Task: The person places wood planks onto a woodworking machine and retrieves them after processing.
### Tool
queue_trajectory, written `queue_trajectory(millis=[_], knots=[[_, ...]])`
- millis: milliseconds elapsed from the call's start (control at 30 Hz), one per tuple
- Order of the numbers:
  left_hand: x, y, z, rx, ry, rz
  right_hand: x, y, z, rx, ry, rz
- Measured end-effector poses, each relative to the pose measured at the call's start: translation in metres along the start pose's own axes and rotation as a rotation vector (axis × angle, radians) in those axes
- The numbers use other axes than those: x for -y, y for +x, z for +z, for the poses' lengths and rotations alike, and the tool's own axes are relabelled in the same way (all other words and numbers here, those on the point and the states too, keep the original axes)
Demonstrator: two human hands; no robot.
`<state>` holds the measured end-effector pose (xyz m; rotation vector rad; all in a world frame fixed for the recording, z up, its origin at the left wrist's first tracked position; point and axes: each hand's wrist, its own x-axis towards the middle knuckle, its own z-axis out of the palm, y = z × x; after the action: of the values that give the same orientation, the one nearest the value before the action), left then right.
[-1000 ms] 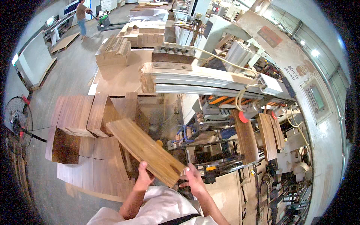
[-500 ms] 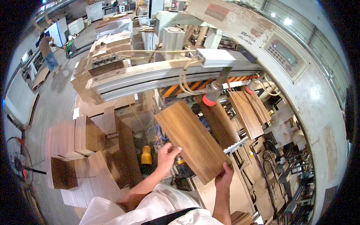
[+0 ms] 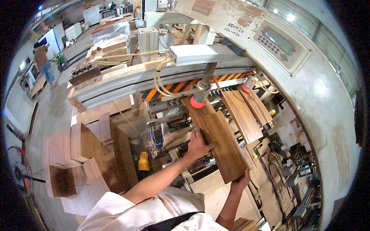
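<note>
I hold a brown wood-grain board (image 3: 227,148) tilted over the machine bed with both hands. My left hand (image 3: 198,147) grips its left long edge, thumb on the upper face. At the near right corner my right hand (image 3: 240,182) is closed on the board's end. The far end of the held board overlaps another dark board (image 3: 194,111), which lies beneath a clamp with a red pad (image 3: 198,101). I cannot tell whether the two boards touch. To the right, a lighter board (image 3: 242,119) and a narrower board (image 3: 257,107) lie on the machine.
Stacked boards (image 3: 92,142) stand at left, near a yellow cap-shaped part (image 3: 143,161). A metal beam (image 3: 127,90) crosses ahead. The machine's pale frame with a control panel (image 3: 279,42) curves along the right. Farther left, a person (image 3: 43,63) stands by a pallet jack.
Both hands have carried the board to the right, over the machine and partly across the dark board. My left hand has reached farther forward. The view has shifted somewhat to the right.
</note>
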<state>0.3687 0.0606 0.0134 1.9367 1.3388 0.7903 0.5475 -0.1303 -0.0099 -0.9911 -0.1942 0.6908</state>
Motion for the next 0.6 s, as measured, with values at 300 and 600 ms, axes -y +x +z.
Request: queue_trajectory(millis=[300, 600], knots=[[0.01, 0.036, 0.036, -0.038, -0.326, -0.189, -0.032, 0.056, 0.052, 0.035, -0.269, 0.123], [0.017, 0.055, 0.003, -0.006, -0.431, -0.427, -0.02, 0.027, 0.078, 0.032, -0.389, 0.087]])
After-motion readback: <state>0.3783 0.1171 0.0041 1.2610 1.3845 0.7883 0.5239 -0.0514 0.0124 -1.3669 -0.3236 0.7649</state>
